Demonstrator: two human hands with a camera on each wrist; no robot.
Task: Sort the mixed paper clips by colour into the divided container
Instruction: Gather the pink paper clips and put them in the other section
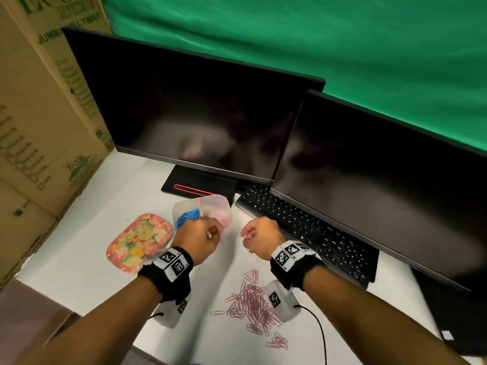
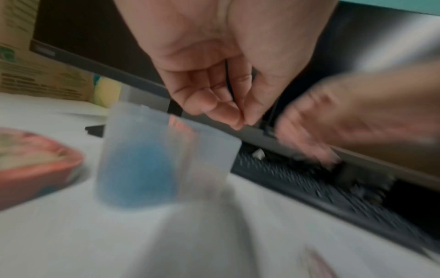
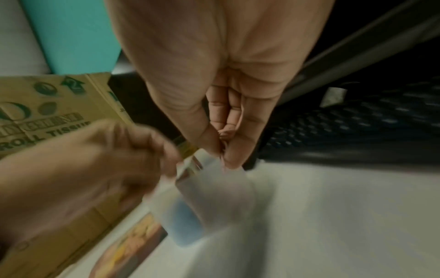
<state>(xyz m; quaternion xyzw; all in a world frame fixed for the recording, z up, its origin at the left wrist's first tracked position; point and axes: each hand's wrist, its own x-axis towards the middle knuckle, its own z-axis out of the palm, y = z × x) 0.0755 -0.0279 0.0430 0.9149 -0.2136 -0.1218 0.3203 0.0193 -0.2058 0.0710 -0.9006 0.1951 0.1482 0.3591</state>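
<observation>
A white worktop [image 1: 110, 196] runs under two dark monitors, the left monitor [image 1: 184, 106] overlapping the right monitor [image 1: 382, 185], with a black keyboard [image 1: 311, 230] tucked beneath the right one. A green cloth [image 1: 316, 43] hangs behind them and cardboard boxes [image 1: 39, 127] stand stacked along the left edge. A flowery pink tray [image 1: 139, 241] lies on the worktop just left of the container.

The divided container [image 1: 203, 209] is a cloudy, see-through plastic tub standing in front of the left monitor's foot. Its left compartment holds blue clips [image 1: 187, 216]; its right compartment holds pink clips [image 1: 220, 216]. Nearer the person, between the two forearms, a loose heap of pink paper clips [image 1: 253, 301] lies spread on the worktop, with a few strays at its near edge.

The left hand [image 1: 200, 238] is raised just in front of the container, its fingers [image 2: 228, 112] curled with thumb and fingertips pressed together; something pale shows at the pinch, perhaps a clip, though the blur makes that hard to confirm. The right hand [image 1: 261, 233] is raised beside it, a little apart, its fingers [image 3: 228, 135] curled in and pinching a small bunch of pink clips that dangles below them.
</observation>
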